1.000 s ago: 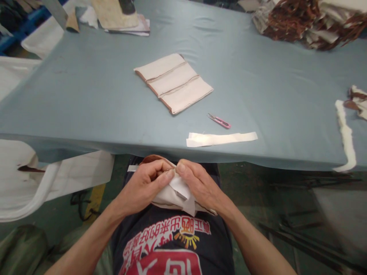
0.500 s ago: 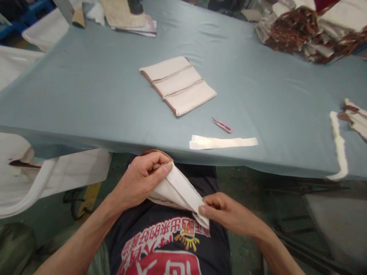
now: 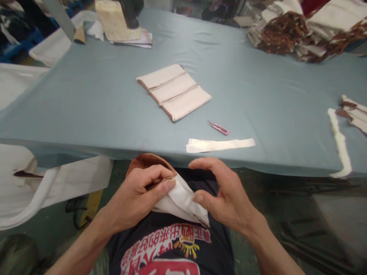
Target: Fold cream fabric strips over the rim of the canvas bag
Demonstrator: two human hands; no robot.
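Over my lap, a white and brown fabric piece [image 3: 183, 202] is pinched at its upper edge between the thumb and fingers of my left hand [image 3: 149, 189]. Its brown side [image 3: 151, 158] curves up behind my knuckles. My right hand [image 3: 226, 194] is open at the piece's right side, thumb and index finger spread apart, with the thumb close to the white cloth; whether it touches I cannot tell. On the table in front lie a whitish strip [image 3: 220, 145], pink-handled thread snips [image 3: 218, 127] and a flat cream panel with two seams [image 3: 174, 91].
A blue-green cloth covers the table [image 3: 100, 99]. A heap of white and brown pieces [image 3: 289, 32] sits at the back right. A narrow white strip [image 3: 340, 141] hangs over the right front edge. White plastic bins [image 3: 43, 191] stand at the left.
My right hand has let go of the fabric's lower right end, opened and lifted upward. The left hand keeps its pinch, and more of the brown side shows. The view has shifted slightly.
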